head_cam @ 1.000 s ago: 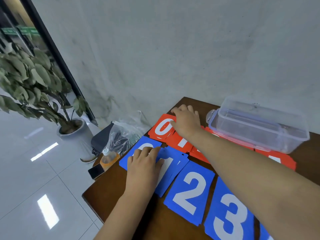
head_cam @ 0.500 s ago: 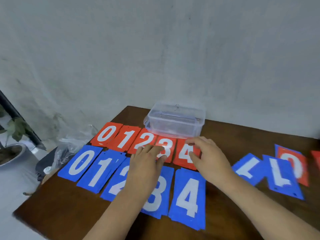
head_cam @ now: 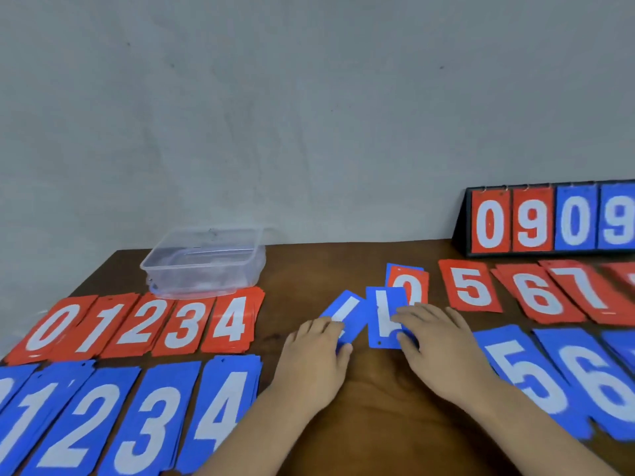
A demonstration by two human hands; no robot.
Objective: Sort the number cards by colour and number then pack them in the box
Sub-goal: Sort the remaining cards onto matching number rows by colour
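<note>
Two loose blue cards lie at the table's middle. My left hand [head_cam: 314, 353] has its fingertips over the near end of the tilted blue card [head_cam: 347, 310]. My right hand [head_cam: 438, 341] grips the upright blue card [head_cam: 384, 314] at its right edge with thumb and fingers. Just behind these lies a red 0 card [head_cam: 412, 286] on another blue card. Sorted red piles 0 to 4 [head_cam: 137, 324] and blue piles 0 to 4 [head_cam: 130, 417] fill the left side. Red piles 5, 6, 7 [head_cam: 525, 290] and blue piles 5, 6 [head_cam: 563, 376] run off to the right. The clear plastic box [head_cam: 206, 266] stands empty behind the red piles.
A black flip scoreboard [head_cam: 549, 221] showing 0 9 0 9 stands at the back right against the grey wall. Bare brown table [head_cam: 330, 266] shows between the box and the red 5 pile. The table's left edge runs just beside the 0 piles.
The view has swung right from the table's left end to its middle. Both hands left the 0 to 4 piles and now rest on the two loose blue cards.
</note>
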